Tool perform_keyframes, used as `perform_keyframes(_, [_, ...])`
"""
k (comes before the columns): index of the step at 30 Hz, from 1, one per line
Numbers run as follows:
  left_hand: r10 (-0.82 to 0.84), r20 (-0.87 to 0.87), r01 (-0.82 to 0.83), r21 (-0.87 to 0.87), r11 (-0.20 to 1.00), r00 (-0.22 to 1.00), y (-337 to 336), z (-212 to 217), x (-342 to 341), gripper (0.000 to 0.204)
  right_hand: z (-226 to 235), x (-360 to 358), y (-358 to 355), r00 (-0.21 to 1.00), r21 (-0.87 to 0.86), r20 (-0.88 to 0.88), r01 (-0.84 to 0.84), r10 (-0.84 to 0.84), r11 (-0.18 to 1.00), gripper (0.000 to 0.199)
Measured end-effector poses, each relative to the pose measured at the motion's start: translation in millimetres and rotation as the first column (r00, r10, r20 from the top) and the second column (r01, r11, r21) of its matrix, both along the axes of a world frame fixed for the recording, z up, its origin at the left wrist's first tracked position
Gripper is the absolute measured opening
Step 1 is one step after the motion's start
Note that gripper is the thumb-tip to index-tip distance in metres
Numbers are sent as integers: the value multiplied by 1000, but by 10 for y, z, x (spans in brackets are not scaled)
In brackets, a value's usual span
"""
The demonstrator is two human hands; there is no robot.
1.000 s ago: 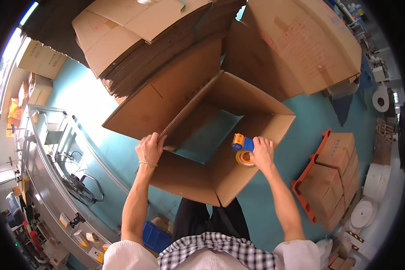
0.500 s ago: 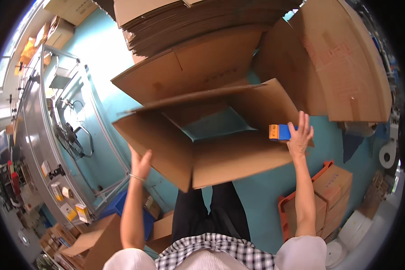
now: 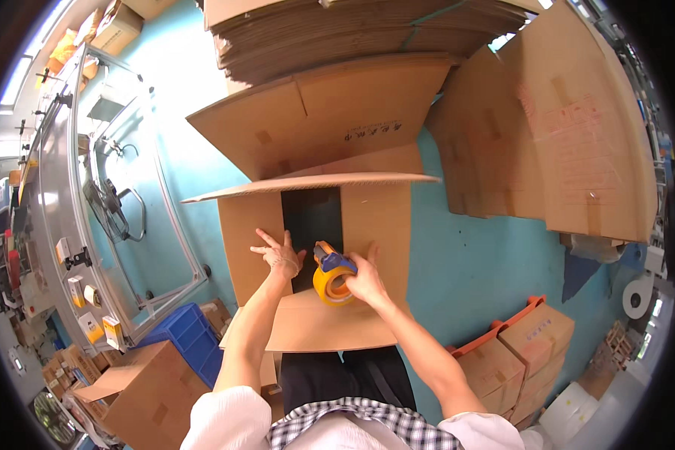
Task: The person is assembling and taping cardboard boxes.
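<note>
A brown cardboard box [image 3: 377,225] stands on the floor in front of me. Its left and right flaps are folded inward, with a dark gap between them. The far flap is raised, and the near flap slopes toward my legs. My left hand [image 3: 281,256] rests on the left flap beside the gap, fingers spread, holding nothing. In my right hand [image 3: 366,280] is a blue and orange tape dispenser [image 3: 335,264] with a yellow roll, above the gap and the near flap. Some right-hand fingers touch or hover over the right flap; I cannot tell which.
Beyond the box stands an open carton [image 3: 307,127], with a stack of flat cardboard [image 3: 352,45] behind it. Large cardboard sheets [image 3: 540,142] lean at right. Taped cartons [image 3: 536,337] sit lower right, a blue crate [image 3: 184,337] lower left. A metal-framed table [image 3: 60,202] lines the left.
The box was tilted and held between my hands, open through; now it stands with its side flaps folded in. My hands have come inward over it, the dispenser still in my right.
</note>
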State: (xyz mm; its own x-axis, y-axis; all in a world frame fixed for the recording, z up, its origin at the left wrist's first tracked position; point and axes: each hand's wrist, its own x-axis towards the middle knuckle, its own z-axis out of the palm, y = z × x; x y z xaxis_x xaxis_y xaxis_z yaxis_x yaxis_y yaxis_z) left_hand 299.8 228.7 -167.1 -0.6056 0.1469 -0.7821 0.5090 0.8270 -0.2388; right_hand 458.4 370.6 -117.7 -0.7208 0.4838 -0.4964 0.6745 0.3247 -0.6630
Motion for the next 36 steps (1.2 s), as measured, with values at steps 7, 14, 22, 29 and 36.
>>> perform_keyframes(7, [-426,614,108,485,868,665,-765,1279,499,108,-390,286,326,982,23,12,-188,187,982,51])
perform_keyframes(14, [-491,454,179,572,801,743,-918,619,-225,43,790,-329,576,903,-193,-345,-335,256,922,40])
perform_keyframes(22, [605,-344,-167,758,630,718,-894,254,58,117,1133,-942,1851,881,82,-445,220,-161,972,26])
perform_keyframes(29, [845,47,-150,988,40,533,-1541,-159,68,52,212,-77,1004,989,201,-90,-100,120,975,37])
perform_keyframes(36, [832,335,-405,902,-148,442,-1773,65,-382,13,441,-1016,-65,961,-139,-48,-276,272,951,52])
